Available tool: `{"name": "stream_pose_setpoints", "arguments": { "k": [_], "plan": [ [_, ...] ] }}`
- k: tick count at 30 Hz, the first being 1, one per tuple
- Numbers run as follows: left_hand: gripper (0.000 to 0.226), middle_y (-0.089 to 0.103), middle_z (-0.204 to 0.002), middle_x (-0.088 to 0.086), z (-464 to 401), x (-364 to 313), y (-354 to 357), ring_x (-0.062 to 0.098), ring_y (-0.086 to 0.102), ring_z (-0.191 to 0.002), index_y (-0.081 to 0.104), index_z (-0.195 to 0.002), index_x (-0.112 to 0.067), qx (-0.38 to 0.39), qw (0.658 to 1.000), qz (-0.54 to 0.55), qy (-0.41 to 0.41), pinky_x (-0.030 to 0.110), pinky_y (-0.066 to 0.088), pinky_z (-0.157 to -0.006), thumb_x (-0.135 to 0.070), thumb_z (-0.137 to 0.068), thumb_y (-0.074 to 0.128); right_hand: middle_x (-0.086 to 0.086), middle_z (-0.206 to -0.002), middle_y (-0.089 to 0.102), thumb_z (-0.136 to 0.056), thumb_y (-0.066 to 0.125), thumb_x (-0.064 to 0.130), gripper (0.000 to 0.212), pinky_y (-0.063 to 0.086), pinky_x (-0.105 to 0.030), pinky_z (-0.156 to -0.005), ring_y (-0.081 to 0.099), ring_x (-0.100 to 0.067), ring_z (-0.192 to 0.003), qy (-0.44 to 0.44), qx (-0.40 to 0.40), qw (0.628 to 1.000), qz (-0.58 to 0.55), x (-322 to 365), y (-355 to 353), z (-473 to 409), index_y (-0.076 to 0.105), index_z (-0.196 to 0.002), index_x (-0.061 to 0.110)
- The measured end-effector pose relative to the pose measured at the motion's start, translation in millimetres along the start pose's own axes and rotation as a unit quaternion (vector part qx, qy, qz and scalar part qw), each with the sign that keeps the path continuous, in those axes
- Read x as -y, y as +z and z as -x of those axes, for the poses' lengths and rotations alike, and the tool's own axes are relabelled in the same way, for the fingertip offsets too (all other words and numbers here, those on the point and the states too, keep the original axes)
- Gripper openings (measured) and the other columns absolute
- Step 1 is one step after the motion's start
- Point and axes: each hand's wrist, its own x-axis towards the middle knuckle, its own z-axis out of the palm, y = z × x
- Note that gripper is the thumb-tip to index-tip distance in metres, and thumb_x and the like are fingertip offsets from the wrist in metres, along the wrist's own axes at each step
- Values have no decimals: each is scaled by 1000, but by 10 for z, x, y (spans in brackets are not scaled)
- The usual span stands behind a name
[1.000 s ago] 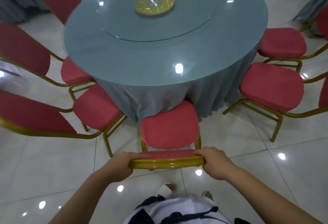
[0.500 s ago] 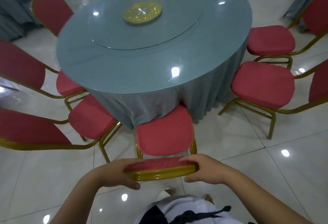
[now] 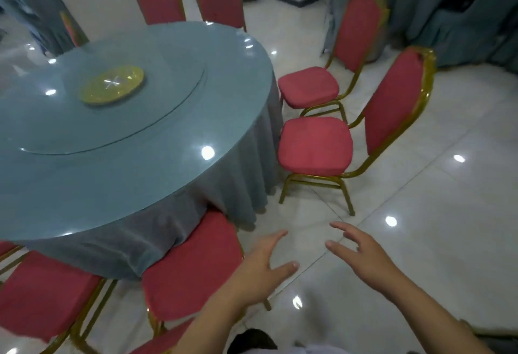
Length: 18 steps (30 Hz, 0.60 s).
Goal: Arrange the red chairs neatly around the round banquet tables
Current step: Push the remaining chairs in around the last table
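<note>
Glossy white floor tiles (image 3: 420, 241) fill the banquet room around a round table (image 3: 134, 140) draped in grey-blue cloth. I see my left hand (image 3: 260, 266) and right hand (image 3: 361, 255) held out over the floor, fingers spread apart, gripping nothing. Just left of my left fingers sits a red chair (image 3: 193, 266), its seat tucked against the cloth. Beyond my right fingertips stands another red chair (image 3: 316, 146), facing the table.
</note>
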Motion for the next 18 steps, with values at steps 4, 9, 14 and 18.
{"name": "stream_pose_setpoints", "arguments": {
  "k": [4,9,14,18],
  "plan": [
    [73,25,-143,-30,-343,-182,181,-6,23,-132,25,-150,-48,26,1000,14,-3,21,22,-109,-48,-90,66,11,-147,44,-87,66,50,53,35,-29,-100,39,-12,-137,4,-50,998,-33,-85,-356,-191,49,-136,41],
    [73,31,-155,-14,-1050,-447,232,5,29,-140,28,-151,-42,13,1000,-21,-1,28,27,-115,-46,-90,67,19,-141,46,-83,70,51,56,33,-20,-98,39,-3,-131,4,-88,993,-75,-211,-752,-366,50,-135,44],
    [73,31,-154,-12,-2068,-1012,333,9,31,-139,27,-152,-39,39,998,-44,32,29,29,-113,-46,-90,66,23,-134,44,-83,69,50,61,33,-14,-94,39,1,-126,25,-150,986,-72,-319,-1485,-756,47,-138,40],
    [76,31,-154,-11,-3035,-1599,403,12,30,-142,26,-152,-38,63,996,-44,55,33,29,-114,-45,-89,68,21,-142,41,-72,64,68,73,35,-31,-108,38,-6,-134,50,-179,981,-55,-277,-2243,-1269,46,-138,43]
  ]
}}
